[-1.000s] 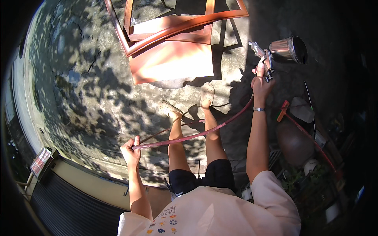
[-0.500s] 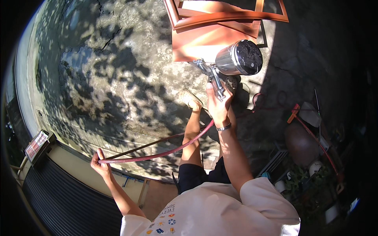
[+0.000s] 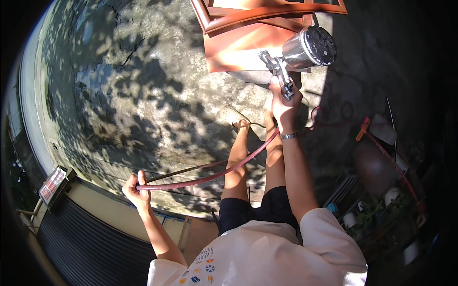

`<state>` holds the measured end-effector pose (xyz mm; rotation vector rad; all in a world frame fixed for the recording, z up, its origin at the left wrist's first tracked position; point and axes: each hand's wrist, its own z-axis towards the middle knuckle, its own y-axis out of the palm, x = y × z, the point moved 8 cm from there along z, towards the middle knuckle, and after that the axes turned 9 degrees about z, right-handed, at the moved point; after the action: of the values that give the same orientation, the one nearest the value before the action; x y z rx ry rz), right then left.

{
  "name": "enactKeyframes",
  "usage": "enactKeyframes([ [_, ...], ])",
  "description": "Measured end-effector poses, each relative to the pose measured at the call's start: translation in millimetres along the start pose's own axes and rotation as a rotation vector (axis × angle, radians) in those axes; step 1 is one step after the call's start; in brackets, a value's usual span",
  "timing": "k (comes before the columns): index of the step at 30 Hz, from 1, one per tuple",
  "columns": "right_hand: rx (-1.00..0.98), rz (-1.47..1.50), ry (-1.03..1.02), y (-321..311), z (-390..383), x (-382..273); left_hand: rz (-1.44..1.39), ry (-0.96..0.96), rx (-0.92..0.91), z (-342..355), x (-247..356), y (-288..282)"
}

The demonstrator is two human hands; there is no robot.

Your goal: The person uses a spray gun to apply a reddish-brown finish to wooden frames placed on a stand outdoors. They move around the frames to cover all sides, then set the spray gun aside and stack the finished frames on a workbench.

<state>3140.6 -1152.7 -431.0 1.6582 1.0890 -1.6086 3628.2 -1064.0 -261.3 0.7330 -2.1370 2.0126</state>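
Observation:
My right hand [image 3: 286, 107] grips a metal spray gun [image 3: 276, 69] with a large silver cup [image 3: 303, 50] whose dark lid is speckled. A red hose [image 3: 210, 176] runs from the gun down to my left hand [image 3: 137, 189], which is closed around it with the thumb raised. Beyond the gun, at the top of the view, lies an orange-brown panel [image 3: 226, 59] with frames [image 3: 253, 16] of similar colour on it. The gun overlaps the panel's lower right part in the picture; I cannot tell whether they touch.
My legs stand on sunlit, cracked concrete [image 3: 119, 119] with leaf shadows. At the right are a red-handled tool [image 3: 362, 128], a thin rod [image 3: 391, 119], a rounded brown object [image 3: 369, 169] and plants [image 3: 362, 217]. A dark ribbed surface [image 3: 81, 233] fills the lower left.
The panel and frames have shifted right in view. My right hand has swung left with the gun, which now overlaps the panel, and my left hand has moved out to the left, still holding the hose.

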Motion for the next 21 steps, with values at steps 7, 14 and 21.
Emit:
enactKeyframes([
  [7,0.263,-0.191,-0.024,-148,114,41,0.065,0.204,-0.091,21,125,54],
  [14,0.491,0.025,0.08,-250,213,32,0.007,0.35,-0.158,23,238,111],
  [21,0.616,-0.025,-0.038,-292,239,19,0.014,0.355,-0.167,28,255,130],
])
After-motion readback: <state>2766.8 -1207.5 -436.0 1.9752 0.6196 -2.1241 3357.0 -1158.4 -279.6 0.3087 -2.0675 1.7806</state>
